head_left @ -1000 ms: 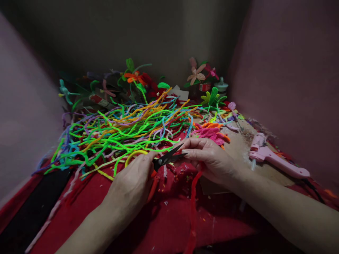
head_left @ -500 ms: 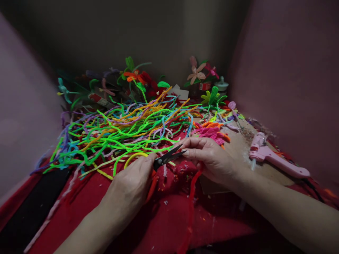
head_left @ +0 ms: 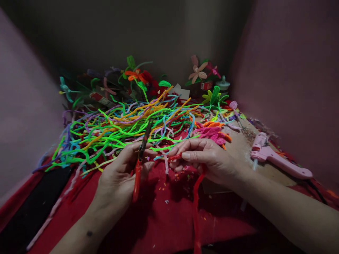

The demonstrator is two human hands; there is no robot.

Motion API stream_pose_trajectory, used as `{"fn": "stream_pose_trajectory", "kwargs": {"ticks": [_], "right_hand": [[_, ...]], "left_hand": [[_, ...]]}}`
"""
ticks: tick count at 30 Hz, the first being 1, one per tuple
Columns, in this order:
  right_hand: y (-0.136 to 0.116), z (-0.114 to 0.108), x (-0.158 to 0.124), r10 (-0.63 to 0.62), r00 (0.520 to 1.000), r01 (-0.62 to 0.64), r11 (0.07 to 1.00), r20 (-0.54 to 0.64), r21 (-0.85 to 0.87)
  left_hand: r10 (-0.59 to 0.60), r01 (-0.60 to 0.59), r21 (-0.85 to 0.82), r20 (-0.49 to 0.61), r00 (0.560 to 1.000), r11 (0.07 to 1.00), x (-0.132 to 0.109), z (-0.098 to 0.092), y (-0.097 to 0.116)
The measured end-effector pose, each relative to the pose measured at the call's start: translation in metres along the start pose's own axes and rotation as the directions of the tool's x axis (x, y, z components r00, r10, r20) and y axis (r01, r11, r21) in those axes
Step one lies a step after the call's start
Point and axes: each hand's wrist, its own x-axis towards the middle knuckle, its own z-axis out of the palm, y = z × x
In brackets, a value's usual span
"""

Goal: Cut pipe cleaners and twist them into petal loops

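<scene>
My left hand (head_left: 122,173) holds a pair of scissors (head_left: 137,176) with red-orange handles, their dark blades pointing up and away from me. Its thumb and fingertips are apart around the handle. My right hand (head_left: 203,157) pinches a red pipe cleaner (head_left: 196,208) between thumb and fingers. One short end shows at the fingertips, and the long tail hangs down toward me. A gap separates the two hands. Right behind them spreads a tangled heap of pipe cleaners (head_left: 113,132) in green, orange, purple and blue.
A pink glue gun (head_left: 275,158) lies on cardboard (head_left: 238,150) at the right. Pink bent pipe-cleaner pieces (head_left: 212,134) are beyond my right hand. Finished flowers (head_left: 197,73) stand along the back wall. A black strip (head_left: 34,204) lies at the left on the red cloth (head_left: 164,229), which carries small scraps.
My left hand has drawn back left and turned the scissors upright, away from my right hand. The red end at my right fingertips is now exposed.
</scene>
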Motion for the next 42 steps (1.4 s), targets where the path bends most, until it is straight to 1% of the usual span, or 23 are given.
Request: {"fn": "stream_pose_trajectory", "kwargs": {"ticks": [2, 3, 5, 8, 12, 16, 20, 24, 28, 31, 34, 37, 39, 42], "right_hand": [[0.002, 0.001, -0.001, 0.027, 0.999, -0.027, 1.0, 0.02, 0.008], [0.004, 0.002, -0.002, 0.032, 0.999, -0.032, 0.999, 0.024, 0.003], [0.006, 0.002, -0.003, 0.035, 0.999, -0.035, 0.999, 0.023, -0.016], [0.008, 0.004, -0.005, 0.049, 0.999, -0.049, 0.998, 0.01, -0.049], [0.006, 0.009, -0.008, 0.096, 0.995, -0.096, 0.992, -0.001, -0.079], [0.006, 0.012, -0.008, 0.056, 0.997, -0.062, 0.992, -0.054, -0.107], [0.007, 0.011, -0.007, 0.045, 0.996, -0.055, 0.991, -0.082, -0.123], [0.006, 0.011, -0.008, -0.031, 0.994, 0.008, 0.977, -0.105, -0.213], [0.005, 0.012, -0.01, -0.118, 0.991, 0.099, 0.96, -0.061, -0.26], [0.008, 0.011, -0.009, -0.147, 0.988, 0.13, 0.951, -0.04, -0.282], [0.013, 0.009, -0.008, -0.11, 0.993, 0.099, 0.964, -0.032, -0.245], [0.017, 0.007, -0.005, -0.028, 1.0, 0.028, 0.991, 0.002, -0.13], [0.019, 0.006, -0.003, 0.0, 1.0, 0.001, 0.998, 0.021, -0.064], [0.019, 0.007, -0.002, 0.047, 0.999, -0.046, 0.999, 0.019, -0.006]], "left_hand": [[-0.076, 0.076, -0.161, 0.006, 0.997, 0.984, -0.001, 0.004, 0.008], [-0.093, 0.094, -0.214, 0.014, 0.996, 0.972, -0.002, 0.007, 0.011], [-0.11, 0.119, -0.27, 0.051, 0.993, 0.955, -0.004, 0.011, 0.017], [-0.141, 0.165, -0.285, 0.104, 0.985, 0.944, -0.007, 0.017, 0.02], [-0.15, 0.183, -0.321, 0.126, 0.981, 0.929, -0.009, 0.02, 0.018], [-0.148, 0.187, -0.332, 0.138, 0.979, 0.925, -0.007, 0.018, 0.016], [-0.143, 0.191, -0.36, 0.155, 0.978, 0.913, -0.005, 0.015, 0.017], [-0.148, 0.211, -0.401, 0.182, 0.972, 0.892, -0.006, 0.014, 0.018], [-0.153, 0.2, -0.382, 0.149, 0.977, 0.902, -0.007, 0.015, 0.018], [-0.163, 0.217, -0.391, 0.166, 0.973, 0.895, -0.007, 0.015, 0.018], [-0.202, 0.278, -0.427, 0.214, 0.956, 0.86, -0.008, 0.016, 0.017], [-0.238, 0.331, -0.445, 0.253, 0.938, 0.832, -0.008, 0.017, 0.016], [-0.252, 0.35, -0.444, 0.264, 0.931, 0.825, -0.008, 0.018, 0.016], [-0.263, 0.366, -0.442, 0.279, 0.924, 0.819, -0.008, 0.019, 0.016]]}}
